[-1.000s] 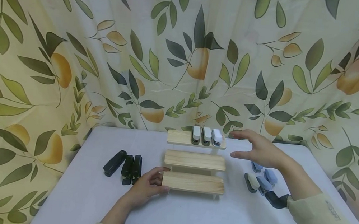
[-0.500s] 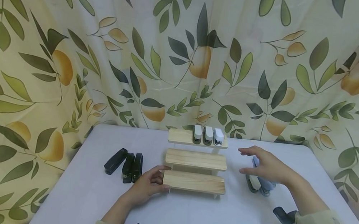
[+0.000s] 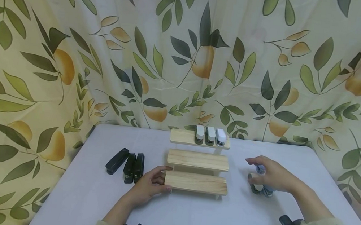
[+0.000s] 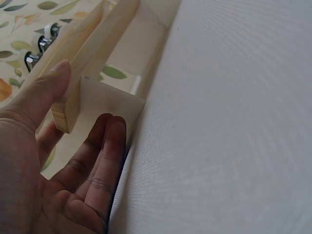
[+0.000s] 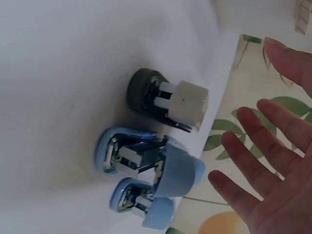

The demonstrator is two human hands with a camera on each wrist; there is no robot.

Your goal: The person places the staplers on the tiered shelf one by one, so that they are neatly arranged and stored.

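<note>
A three-step wooden display stand (image 3: 196,182) with whitish legs stands mid-table. My left hand (image 3: 147,187) holds the left end of its lowest board; in the left wrist view the thumb (image 4: 61,80) lies against the board and other fingertips touch the pale leg (image 4: 109,100). On the right, my right hand (image 3: 275,176) hovers above a cluster of small staplers, fingers spread and holding nothing. That cluster has a beige-topped stapler (image 5: 192,107) and several blue staplers (image 5: 178,170), partly hidden by the hand in the head view.
Three white-topped staplers (image 3: 210,136) stand side by side at the right of the top step. Left of the stand lie three black staplers (image 3: 138,168). Behind the white-covered table (image 3: 190,218) hangs a leaf-and-fruit patterned curtain (image 3: 186,55).
My right hand has moved from beside the top step down and to the right, over the beige and blue staplers. The left hand stays at the stand.
</note>
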